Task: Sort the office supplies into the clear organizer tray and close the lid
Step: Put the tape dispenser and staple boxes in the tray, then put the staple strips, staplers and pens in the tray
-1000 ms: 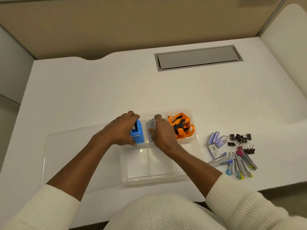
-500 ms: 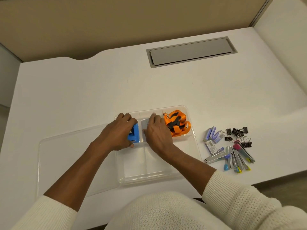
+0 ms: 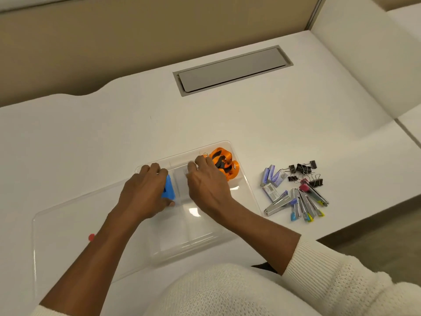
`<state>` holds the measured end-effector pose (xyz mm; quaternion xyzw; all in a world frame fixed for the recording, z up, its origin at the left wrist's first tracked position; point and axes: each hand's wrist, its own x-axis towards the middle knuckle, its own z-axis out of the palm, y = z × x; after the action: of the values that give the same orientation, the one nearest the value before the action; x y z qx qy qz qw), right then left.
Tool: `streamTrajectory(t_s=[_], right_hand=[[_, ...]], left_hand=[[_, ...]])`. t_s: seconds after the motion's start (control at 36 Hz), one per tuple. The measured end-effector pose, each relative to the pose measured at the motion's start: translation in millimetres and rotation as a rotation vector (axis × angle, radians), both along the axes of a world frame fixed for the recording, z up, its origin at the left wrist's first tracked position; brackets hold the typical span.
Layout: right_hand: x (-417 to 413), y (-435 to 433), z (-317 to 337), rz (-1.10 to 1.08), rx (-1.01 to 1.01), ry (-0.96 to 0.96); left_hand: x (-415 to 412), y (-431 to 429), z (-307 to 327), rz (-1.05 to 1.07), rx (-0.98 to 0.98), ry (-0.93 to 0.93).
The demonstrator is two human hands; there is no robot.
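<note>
Clear tray (image 3: 247,185) holds both hands; right rim unobstructed.

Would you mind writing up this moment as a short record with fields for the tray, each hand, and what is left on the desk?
tray: clear organizer tray open on the desk, lid lying flat at its left
far right compartment: orange lanyard
left hand: on the blue tape dispenser, far left compartment
right hand: on a grey-white item, far middle compartment
near compartments: nothing visible
left outside: binder clips, staple boxes, staplers
</note>
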<state>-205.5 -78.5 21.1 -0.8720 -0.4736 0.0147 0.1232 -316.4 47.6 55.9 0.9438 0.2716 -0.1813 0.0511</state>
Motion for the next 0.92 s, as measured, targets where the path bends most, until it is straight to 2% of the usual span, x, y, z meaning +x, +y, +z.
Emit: streamTrajectory(t_s=[0.11, 0.22, 0.39, 0.53, 0.64, 0.78, 0.92], right_hand=[[31, -38, 13, -0.088, 0.158, 0.031], [72, -89, 15, -0.280, 0.234, 0.051], [116, -154, 1, -0.456, 0.121, 0.251], [125, -183, -18, -0.461, 0.013, 0.299], [124, -189, -28, -0.433, -0.050, 0.297], [122, -188, -40, -0.395, -0.136, 0.348], [126, -184, -44, -0.367, -0.129, 0.347]], left_hand=[[21, -31, 20, -0.026, 0.073, -0.140], [55, -71, 38, 0.003, -0.104, -0.325], [110, -117, 26, -0.058, -0.336, -0.443], [156, -147, 6, -0.214, -0.355, -0.428], [187, -162, -11, -0.242, -0.307, -0.313], [208, -174, -27, -0.155, -0.318, -0.198], [218, -179, -37, -0.055, -0.360, -0.126]])
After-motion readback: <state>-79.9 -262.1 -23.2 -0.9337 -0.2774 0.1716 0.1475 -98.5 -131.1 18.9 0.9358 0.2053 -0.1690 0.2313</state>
